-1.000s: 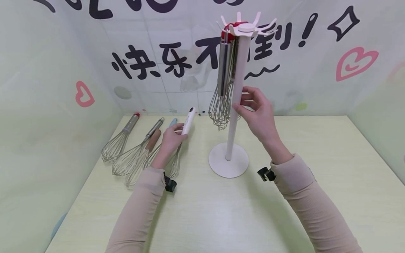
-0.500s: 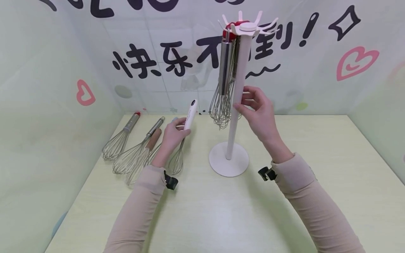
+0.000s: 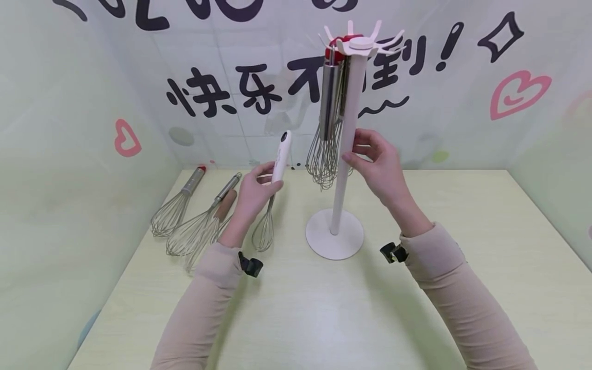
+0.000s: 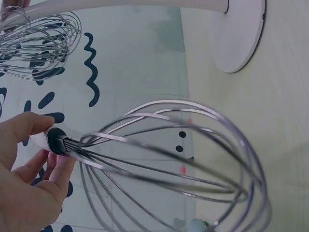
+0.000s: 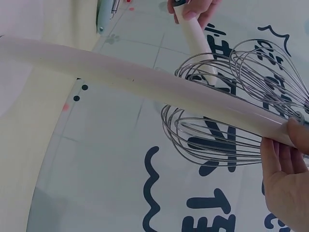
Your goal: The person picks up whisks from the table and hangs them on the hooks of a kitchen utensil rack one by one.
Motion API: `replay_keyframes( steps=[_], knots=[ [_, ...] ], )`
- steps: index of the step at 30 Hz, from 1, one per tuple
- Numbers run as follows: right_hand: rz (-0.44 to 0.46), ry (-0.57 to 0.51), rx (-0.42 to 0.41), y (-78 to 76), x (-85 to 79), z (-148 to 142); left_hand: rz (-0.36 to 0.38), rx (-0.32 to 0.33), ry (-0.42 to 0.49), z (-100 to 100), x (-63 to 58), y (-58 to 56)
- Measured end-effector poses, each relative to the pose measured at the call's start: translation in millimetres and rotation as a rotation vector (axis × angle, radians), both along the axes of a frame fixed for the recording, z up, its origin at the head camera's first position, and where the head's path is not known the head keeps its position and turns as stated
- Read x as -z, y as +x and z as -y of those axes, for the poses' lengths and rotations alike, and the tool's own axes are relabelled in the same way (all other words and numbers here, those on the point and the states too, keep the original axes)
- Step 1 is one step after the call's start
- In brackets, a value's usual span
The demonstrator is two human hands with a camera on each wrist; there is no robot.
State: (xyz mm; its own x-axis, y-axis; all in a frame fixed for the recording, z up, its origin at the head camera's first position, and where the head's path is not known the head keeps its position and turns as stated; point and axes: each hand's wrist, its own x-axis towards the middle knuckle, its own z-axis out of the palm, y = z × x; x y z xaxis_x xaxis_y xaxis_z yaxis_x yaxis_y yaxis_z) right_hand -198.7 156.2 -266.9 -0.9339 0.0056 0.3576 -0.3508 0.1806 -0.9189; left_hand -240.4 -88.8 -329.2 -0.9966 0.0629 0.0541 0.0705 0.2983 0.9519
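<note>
Between thumb and fingers, my left hand (image 3: 254, 192) pinches a whisk with a white handle (image 3: 282, 154). Its wire loops (image 4: 193, 150) point down toward the table in the head view. My right hand (image 3: 380, 167) grips the white post (image 3: 348, 139) of a hook stand about halfway up. Whisks with steel handles (image 3: 329, 97) and red tops hang from the left side of the stand's hook ring (image 3: 361, 47). In the right wrist view, their wire loops (image 5: 217, 140) show on both sides of the post.
On the table's left side lie several more whisks: one with a grey, red-tipped handle (image 3: 191, 182), one with a steel handle (image 3: 227, 187) and one with a brown handle (image 3: 226, 204). The stand's round base (image 3: 319, 241) rests on the table. A printed curtain (image 3: 277, 123) rises behind.
My left hand has lifted the white-handled whisk up and slightly right, away from the whisks on the table. The right hand keeps its grip on the post.
</note>
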Motion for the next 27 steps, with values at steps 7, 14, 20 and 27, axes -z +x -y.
replay_keyframes(
  steps=[7, 14, 20, 27],
  knots=[
    [0.005, 0.02, -0.009, 0.7, -1.8, -1, -0.046, -0.008, 0.047, -5, -18.8, 10.7],
    [0.006, 0.062, 0.007, 1.1, -4.3, -2, -0.085, -0.028, 0.089, -8, -33.3, 19.5],
    [-0.01, 0.068, 0.029, -0.9, -4.2, 0, -0.113, -0.035, 0.116, -10, -41.6, 25.5],
    [-0.024, 0.042, 0.026, -0.8, -4.3, 6, -0.137, -0.039, 0.156, -11, -50.0, 30.2]
  ],
)
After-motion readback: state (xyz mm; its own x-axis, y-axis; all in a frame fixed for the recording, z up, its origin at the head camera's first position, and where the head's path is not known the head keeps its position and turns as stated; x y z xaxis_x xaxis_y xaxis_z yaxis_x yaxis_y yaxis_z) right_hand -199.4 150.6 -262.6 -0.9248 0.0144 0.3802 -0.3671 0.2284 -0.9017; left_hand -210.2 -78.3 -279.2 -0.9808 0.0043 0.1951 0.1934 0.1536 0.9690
